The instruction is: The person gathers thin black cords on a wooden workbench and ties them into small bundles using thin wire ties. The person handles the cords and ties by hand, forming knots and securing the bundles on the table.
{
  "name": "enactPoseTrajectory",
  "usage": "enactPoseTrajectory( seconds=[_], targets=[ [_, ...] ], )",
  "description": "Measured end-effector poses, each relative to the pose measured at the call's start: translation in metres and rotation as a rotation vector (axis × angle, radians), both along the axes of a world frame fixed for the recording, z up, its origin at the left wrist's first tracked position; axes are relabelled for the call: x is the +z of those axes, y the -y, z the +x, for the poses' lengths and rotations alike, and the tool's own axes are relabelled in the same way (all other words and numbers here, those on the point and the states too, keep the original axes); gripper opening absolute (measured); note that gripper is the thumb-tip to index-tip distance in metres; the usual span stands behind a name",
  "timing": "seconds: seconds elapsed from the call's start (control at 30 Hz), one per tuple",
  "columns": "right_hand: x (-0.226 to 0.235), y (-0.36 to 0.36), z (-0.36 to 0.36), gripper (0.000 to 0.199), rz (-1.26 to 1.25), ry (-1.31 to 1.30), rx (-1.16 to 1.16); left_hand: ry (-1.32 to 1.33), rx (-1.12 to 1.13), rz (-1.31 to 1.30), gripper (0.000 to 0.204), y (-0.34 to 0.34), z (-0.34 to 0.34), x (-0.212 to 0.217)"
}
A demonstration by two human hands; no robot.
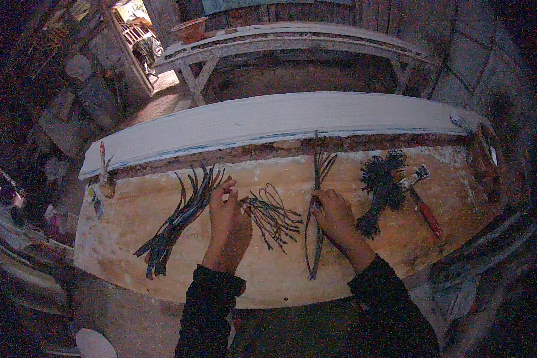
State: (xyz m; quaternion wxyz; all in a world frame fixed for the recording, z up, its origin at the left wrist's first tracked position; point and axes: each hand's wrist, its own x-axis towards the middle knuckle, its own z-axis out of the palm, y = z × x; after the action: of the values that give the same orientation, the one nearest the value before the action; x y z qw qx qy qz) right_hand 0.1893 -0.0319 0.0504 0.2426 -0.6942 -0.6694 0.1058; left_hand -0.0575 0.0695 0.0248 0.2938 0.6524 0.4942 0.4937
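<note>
On the wooden board (268,280), my right hand (337,224) is closed round a thin bundle of long dark strands (319,170). Their tips fan out above the fingers, and a narrow loop hangs below. My left hand (230,224) has its fingers curled in a pinch; whatever is between them is too small to tell. Just left of it lies a thick bundle of dark flat strips (176,224). Between my hands is a loose bunch of dark looped cords (274,218), one end close to my left fingers.
Right of my right hand lie a dark bushy tied bundle (382,188) and a hammer (426,212) with a red handle. A long white plank (268,119) runs along the board's far side. Small tools (105,176) rest at the left. Behind stands another long bench (298,42).
</note>
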Motion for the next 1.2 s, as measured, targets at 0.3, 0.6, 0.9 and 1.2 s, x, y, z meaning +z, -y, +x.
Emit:
enactPoseTrajectory(
  seconds=[0.3,0.6,0.9,1.2],
  targets=[
    [-0.006,-0.005,0.008,0.037,-0.009,-0.171,-0.089,0.246,-0.031,-0.103,0.013,0.0,0.002,0.01],
    [0.006,-0.01,0.005,0.035,-0.031,-0.495,-0.244,0.29,-0.094,0.014,0.015,-0.003,0.005,-0.011],
    [-0.003,0.003,-0.003,0.045,0.213,-0.835,-0.117,-0.42,-0.174,0.397,0.045,0.069,0.042,0.056],
    [-0.004,-0.005,-0.001,0.049,0.159,-0.905,-0.168,-0.002,-0.647,-0.214,0.041,0.071,0.043,0.019]
  ],
)
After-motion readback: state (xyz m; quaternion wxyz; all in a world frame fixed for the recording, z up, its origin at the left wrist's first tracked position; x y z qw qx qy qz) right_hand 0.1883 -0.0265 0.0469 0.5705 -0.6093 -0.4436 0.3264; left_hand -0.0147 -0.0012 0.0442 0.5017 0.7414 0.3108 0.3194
